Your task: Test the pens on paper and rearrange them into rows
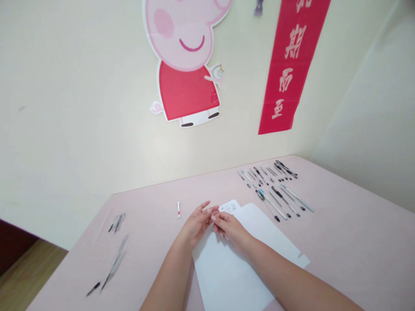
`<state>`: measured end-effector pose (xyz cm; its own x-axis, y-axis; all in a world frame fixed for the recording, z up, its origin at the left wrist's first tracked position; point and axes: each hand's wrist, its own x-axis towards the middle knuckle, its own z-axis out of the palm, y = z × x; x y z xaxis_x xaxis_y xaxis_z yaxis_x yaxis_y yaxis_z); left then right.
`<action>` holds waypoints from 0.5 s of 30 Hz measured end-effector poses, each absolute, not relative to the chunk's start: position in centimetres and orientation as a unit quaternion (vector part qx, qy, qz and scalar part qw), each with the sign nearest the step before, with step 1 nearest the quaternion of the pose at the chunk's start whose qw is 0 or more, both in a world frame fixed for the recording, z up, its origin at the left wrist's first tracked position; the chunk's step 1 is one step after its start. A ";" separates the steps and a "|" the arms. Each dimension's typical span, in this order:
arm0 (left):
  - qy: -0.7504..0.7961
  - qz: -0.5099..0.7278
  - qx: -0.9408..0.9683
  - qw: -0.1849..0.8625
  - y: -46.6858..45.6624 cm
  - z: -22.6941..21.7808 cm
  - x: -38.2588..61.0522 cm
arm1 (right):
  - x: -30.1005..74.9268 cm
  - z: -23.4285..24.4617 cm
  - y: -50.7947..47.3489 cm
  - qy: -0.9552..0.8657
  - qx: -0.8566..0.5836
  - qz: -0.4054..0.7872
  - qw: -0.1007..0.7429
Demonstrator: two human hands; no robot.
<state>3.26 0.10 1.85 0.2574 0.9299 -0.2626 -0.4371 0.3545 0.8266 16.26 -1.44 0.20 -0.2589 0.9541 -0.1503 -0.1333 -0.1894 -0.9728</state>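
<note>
My left hand and my right hand meet over a white sheet of paper on the pink table. The fingertips of both pinch a thin pen-like thing, whose dark tip pokes out below my right hand. A small printed slip of paper lies just beyond the fingers. A short white tube with red marking rests to the left of my left hand.
Rows of several pens lie at the far right of the table. More pens and pen parts lie scattered at the left, a small cluster among them. A cartoon pig sticker and a red banner hang on the wall behind.
</note>
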 end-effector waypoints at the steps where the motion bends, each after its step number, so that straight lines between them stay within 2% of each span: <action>1: 0.401 0.478 0.326 0.710 0.2 1.8 3.2 | 16.3 0.2 -1.4 -0.468 -0.435 0.643 0.423; 4: 0.468 0.524 0.369 0.609 1.1 1.4 2.1 | 16.4 0.4 -1.4 -0.444 -0.442 0.661 0.413; 7: 0.577 0.531 0.445 0.432 2.0 1.2 -0.1 | 16.4 0.6 -1.4 -0.419 -0.450 0.674 0.410; 12: 0.706 0.377 0.589 0.111 2.2 1.0 -3.7 | 16.5 0.7 -1.3 -0.383 -0.451 0.687 0.422; 15: 0.743 0.281 0.607 0.028 1.9 0.5 -4.3 | 16.5 0.6 -1.3 -0.371 -0.448 0.689 0.432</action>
<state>-4.30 1.95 0.47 -0.2621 0.9172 0.3001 0.8862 0.1057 0.4510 16.50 -1.33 0.61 -0.2252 0.9278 -0.2974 -0.2619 -0.3517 -0.8987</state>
